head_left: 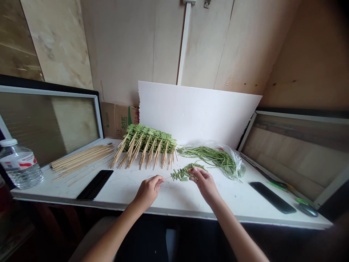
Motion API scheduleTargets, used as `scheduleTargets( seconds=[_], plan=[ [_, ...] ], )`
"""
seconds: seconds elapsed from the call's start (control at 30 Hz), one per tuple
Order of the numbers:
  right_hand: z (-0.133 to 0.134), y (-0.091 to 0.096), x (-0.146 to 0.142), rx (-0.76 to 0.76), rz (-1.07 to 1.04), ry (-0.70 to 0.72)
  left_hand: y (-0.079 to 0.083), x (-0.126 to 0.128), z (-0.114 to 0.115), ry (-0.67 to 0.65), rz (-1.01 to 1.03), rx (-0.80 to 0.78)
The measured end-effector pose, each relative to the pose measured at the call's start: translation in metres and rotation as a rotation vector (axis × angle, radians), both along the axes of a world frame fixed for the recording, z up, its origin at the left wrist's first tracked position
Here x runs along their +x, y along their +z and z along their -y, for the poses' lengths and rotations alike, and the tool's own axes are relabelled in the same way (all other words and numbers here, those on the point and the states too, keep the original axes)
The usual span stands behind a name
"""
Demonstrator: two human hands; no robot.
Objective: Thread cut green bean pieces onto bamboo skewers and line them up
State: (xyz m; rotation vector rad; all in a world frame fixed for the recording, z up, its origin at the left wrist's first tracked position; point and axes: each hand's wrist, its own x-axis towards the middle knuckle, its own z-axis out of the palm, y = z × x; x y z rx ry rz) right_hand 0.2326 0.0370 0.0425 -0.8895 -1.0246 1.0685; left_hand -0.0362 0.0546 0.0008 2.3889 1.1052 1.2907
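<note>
Bare forearms point(118, 229) over front edge of white desk point(174, 200) | left hand point(151, 187) pinched on bare left end of thin pale wooden skewer point(168, 177) | short green bean pieces point(179, 174) threaded rightward, long axis near, roughly along, front edge | right hand point(204, 182) nearer beans, closed on their right end

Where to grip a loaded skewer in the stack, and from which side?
Probably by the bare stick ends, coming from the near side: the stack's green pieces lie toward the back, while those thin ends jut out nearer the person, exposed for a pinch that spares the pieces.
</note>
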Motion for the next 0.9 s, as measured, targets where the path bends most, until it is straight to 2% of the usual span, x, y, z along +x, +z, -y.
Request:
scheduleTargets(
  seconds=[0.27, 0.57, 0.9],
  plan=[
    [-0.001, -0.005, 0.007, 0.041, 0.122, -0.060, 0.001, 0.001, 0.002, -0.017, 0.016, -0.034],
    [0.007, 0.005, 0.008, 0.063, 0.236, -0.088, 0.002, -0.002, -0.001, -0.038, 0.015, -0.052],
    [0.006, 0.004, 0.009, 0.053, 0.201, -0.010, 0.008, -0.004, 0.001, -0.030, -0.037, -0.076]
  ],
)
